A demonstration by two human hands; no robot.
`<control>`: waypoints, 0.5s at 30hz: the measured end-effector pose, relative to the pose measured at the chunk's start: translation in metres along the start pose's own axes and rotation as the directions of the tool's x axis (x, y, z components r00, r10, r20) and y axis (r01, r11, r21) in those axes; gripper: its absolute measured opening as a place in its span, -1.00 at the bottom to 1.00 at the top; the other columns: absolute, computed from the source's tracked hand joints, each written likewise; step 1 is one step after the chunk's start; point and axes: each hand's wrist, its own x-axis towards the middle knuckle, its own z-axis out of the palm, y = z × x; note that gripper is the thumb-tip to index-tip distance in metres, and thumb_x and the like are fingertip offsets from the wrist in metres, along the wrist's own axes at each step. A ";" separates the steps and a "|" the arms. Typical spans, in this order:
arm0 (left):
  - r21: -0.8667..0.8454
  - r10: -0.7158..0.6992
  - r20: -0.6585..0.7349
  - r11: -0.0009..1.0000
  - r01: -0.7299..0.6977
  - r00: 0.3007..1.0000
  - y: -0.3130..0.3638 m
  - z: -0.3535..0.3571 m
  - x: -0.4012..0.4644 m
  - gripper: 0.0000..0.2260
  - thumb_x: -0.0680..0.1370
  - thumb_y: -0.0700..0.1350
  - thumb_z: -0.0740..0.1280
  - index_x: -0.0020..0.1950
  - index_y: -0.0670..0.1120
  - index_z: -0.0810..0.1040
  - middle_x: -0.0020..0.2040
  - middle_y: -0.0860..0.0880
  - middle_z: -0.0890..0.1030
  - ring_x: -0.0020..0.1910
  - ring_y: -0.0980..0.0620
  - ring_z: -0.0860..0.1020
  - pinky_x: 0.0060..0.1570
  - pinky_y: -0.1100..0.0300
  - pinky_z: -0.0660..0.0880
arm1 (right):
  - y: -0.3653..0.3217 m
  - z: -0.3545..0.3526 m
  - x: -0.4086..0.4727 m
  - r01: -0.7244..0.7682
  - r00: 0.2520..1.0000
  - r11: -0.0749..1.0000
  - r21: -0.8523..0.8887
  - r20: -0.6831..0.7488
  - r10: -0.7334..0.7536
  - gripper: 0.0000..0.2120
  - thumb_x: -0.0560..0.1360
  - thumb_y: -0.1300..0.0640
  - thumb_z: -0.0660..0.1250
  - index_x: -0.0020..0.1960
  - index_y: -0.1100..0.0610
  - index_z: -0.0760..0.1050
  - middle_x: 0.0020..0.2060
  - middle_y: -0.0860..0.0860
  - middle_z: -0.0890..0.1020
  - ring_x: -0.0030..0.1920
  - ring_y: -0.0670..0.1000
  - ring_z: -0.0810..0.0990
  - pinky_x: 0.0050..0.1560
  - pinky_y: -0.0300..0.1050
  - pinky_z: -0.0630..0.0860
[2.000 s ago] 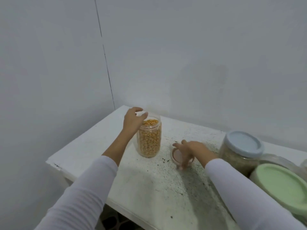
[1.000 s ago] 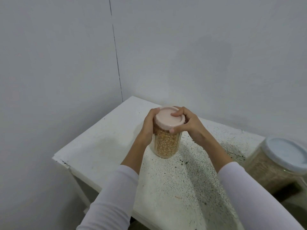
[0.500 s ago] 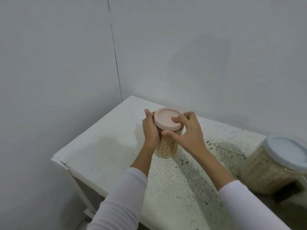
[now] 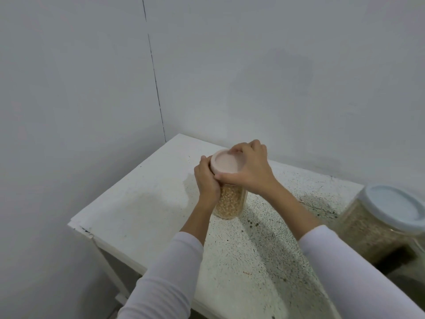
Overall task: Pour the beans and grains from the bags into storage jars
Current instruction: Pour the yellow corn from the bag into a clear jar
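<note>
The left hand [image 4: 205,180] grips the side of a clear jar [image 4: 230,202] filled with yellow kernels, fingers wrapped round its upper wall. The right hand [image 4: 249,171] curls over the pale pink lid [image 4: 224,163] that sits on the jar's mouth, thumb and fingers clasping the rim. The jar stands upright on the speckled white desk [image 4: 147,210]. Well to the right of the right hand stands a larger grain jar [image 4: 368,229] with a blue-grey lid [image 4: 394,209].

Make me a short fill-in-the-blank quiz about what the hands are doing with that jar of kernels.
The right hand grips the jar's ____ lid.
The left hand holds the jar by its ____.
The jar stands on a ____ table.
The bigger jar at the right wears a pale ____ lid.

Missing words: pink; side; white; blue
</note>
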 end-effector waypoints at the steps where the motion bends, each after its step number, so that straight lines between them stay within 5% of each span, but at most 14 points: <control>1: 0.037 0.044 0.004 0.998 -0.044 0.999 0.000 -0.001 -0.001 -0.59 0.65 -0.17 0.03 -0.33 -0.29 0.43 -0.36 -0.11 0.46 -0.37 0.11 0.41 -0.38 0.24 0.36 | -0.002 0.002 0.001 0.005 1.000 0.989 -0.147 -0.026 -0.009 -0.21 0.18 -0.25 0.54 0.26 0.09 0.38 0.11 -0.01 0.36 0.21 -0.01 0.29 0.17 -0.11 0.35; 3: 0.143 0.126 0.014 0.982 -0.126 0.992 0.002 -0.001 -0.002 -0.64 0.62 -0.24 0.06 -0.40 -0.14 0.32 -0.41 -0.01 0.40 -0.47 0.24 0.36 -0.43 0.34 0.30 | -0.005 -0.004 0.009 0.035 0.999 0.943 -0.330 0.042 -0.022 -0.08 0.16 -0.39 0.46 0.33 0.11 0.30 0.19 0.02 0.36 0.26 0.04 0.29 0.23 -0.01 0.35; 8: 0.183 0.125 -0.001 0.975 -0.122 0.992 0.003 -0.002 0.000 -0.63 0.61 -0.32 0.06 -0.38 -0.08 0.31 -0.41 0.01 0.37 -0.44 0.21 0.33 -0.45 0.36 0.28 | -0.003 -0.005 0.019 0.315 0.919 0.919 -0.239 0.318 -0.232 -0.13 0.30 -0.37 0.38 0.47 0.02 0.26 0.42 -0.05 0.31 0.41 -0.02 0.23 0.38 -0.05 0.22; 11: 0.012 0.032 -0.023 0.999 -0.032 0.999 0.000 0.000 0.000 -0.65 0.62 -0.28 0.05 -0.35 -0.16 0.39 -0.37 -0.06 0.41 -0.39 0.12 0.39 -0.45 0.32 0.37 | 0.001 0.010 0.015 0.288 0.950 0.919 -0.269 0.200 -0.239 -0.13 0.24 -0.49 0.06 0.40 -0.03 0.37 0.31 -0.09 0.42 0.32 -0.05 0.33 0.25 -0.04 0.36; 15: -0.261 -0.102 -0.006 0.961 0.097 0.995 -0.004 0.003 0.003 -0.75 0.53 -0.19 0.12 -0.30 -0.20 0.47 -0.33 -0.10 0.46 -0.30 0.00 0.46 -0.35 0.19 0.44 | -0.001 0.023 0.013 0.183 0.983 0.946 -0.268 0.027 -0.182 -0.26 0.29 -0.43 0.02 0.31 -0.08 0.45 0.22 -0.12 0.48 0.26 -0.05 0.36 0.14 0.00 0.40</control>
